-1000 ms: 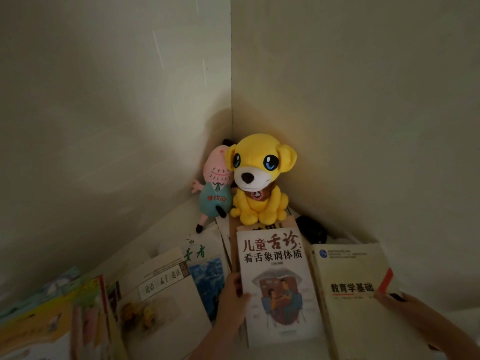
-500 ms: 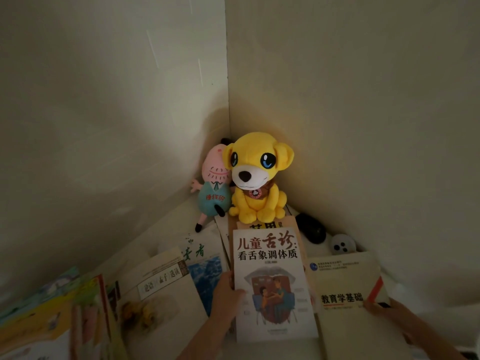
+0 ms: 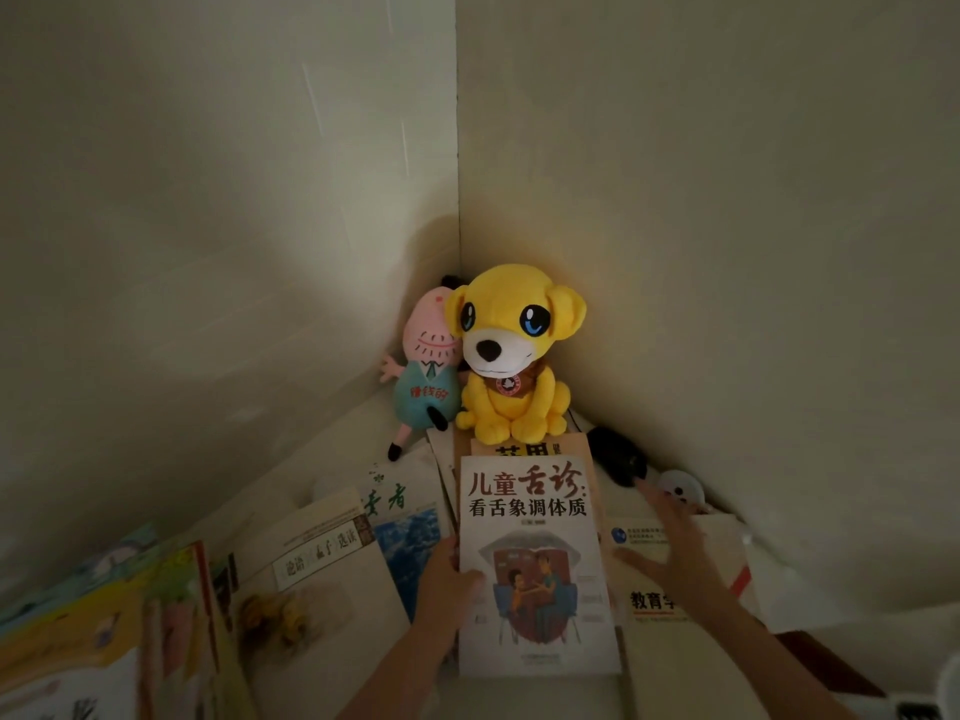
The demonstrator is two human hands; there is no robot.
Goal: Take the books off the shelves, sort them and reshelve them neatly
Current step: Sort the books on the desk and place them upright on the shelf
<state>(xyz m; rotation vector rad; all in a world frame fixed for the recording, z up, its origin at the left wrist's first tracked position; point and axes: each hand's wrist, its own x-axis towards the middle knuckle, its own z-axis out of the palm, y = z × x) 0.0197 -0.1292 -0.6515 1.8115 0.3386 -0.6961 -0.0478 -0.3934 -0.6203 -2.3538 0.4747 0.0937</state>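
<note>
A white book with red and black Chinese title and a drawn couple (image 3: 535, 558) lies face up in the middle, on top of a tan book (image 3: 530, 448). My left hand (image 3: 447, 579) grips its left edge, thumb on the cover. My right hand (image 3: 670, 548) hovers with fingers spread above a cream book with a red corner stripe (image 3: 675, 610) to the right, reaching toward the back. Left of centre lie a blue-and-white book (image 3: 405, 517) and a cream book with a label strip (image 3: 317, 589).
A yellow plush dog (image 3: 514, 356) and a pink plush figure (image 3: 426, 376) sit in the wall corner. A black object (image 3: 618, 459) and a small white round toy (image 3: 678, 488) lie by the right wall. Colourful picture books (image 3: 93, 615) stack at the lower left.
My right hand let go of the cream book's right edge and moved up and left over it with fingers spread. The cream book has slid toward me. My left hand stays on the white book.
</note>
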